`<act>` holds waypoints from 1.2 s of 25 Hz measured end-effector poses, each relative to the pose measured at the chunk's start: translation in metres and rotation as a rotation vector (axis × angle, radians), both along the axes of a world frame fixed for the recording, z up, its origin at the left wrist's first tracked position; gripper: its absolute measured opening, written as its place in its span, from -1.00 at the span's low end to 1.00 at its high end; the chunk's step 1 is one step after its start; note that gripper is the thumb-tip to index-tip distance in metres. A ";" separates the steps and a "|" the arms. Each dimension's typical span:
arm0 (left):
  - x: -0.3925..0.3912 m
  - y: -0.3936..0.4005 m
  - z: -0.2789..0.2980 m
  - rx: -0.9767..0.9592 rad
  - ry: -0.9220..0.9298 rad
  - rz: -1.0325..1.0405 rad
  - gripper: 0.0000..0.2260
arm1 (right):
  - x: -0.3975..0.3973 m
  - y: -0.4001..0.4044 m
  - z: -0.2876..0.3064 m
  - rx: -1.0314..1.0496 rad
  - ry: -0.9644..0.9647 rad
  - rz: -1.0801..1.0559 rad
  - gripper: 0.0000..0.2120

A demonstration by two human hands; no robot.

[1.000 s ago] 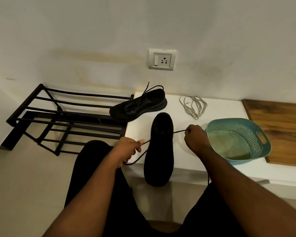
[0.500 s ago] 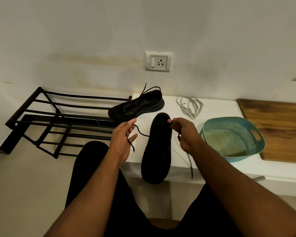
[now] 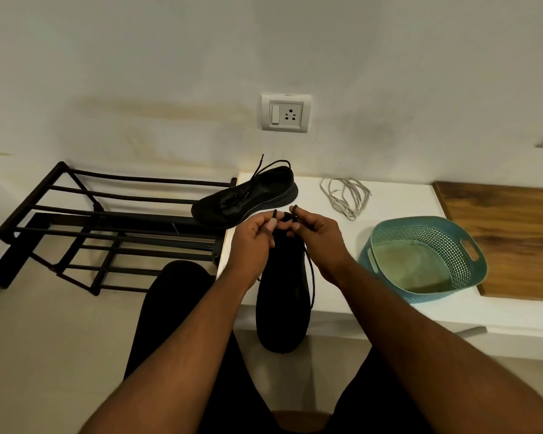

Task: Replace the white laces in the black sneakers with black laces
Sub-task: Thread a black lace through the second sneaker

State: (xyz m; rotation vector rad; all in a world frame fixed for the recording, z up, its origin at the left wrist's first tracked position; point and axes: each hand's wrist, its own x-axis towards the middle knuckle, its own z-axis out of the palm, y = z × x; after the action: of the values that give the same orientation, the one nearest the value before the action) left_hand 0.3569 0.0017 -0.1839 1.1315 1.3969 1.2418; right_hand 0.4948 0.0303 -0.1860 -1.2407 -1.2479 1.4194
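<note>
Lacing the near sneaker (image 3: 282, 292): left hand (image 3: 253, 242) and right hand (image 3: 318, 242) each pinch a black lace (image 3: 309, 270) end. Next, matching both ends evenly before threading, I judge.

- near black sneaker (image 3: 282, 296) lay lengthwise, heel overhanging the white ledge (image 3: 398, 202).
- black lace (image 3: 309, 270) looped alongside it.
- second sneaker (image 3: 245, 198), black-laced, sat behind.
- white laces (image 3: 347, 195) lay bundled on the ledge.

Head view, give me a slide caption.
Both hands pinch black lace ends above the near sneaker.
</note>
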 end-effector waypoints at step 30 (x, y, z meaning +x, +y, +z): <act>-0.005 0.015 -0.028 0.277 0.382 -0.103 -0.98 | 0.015 0.002 0.001 -0.054 -0.134 0.177 -0.90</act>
State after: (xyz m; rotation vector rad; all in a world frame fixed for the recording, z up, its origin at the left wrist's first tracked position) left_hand 0.3519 0.0166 -0.2118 1.6807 1.4463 1.2131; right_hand 0.5100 0.0325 -0.1848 -1.3058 -1.4492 1.5251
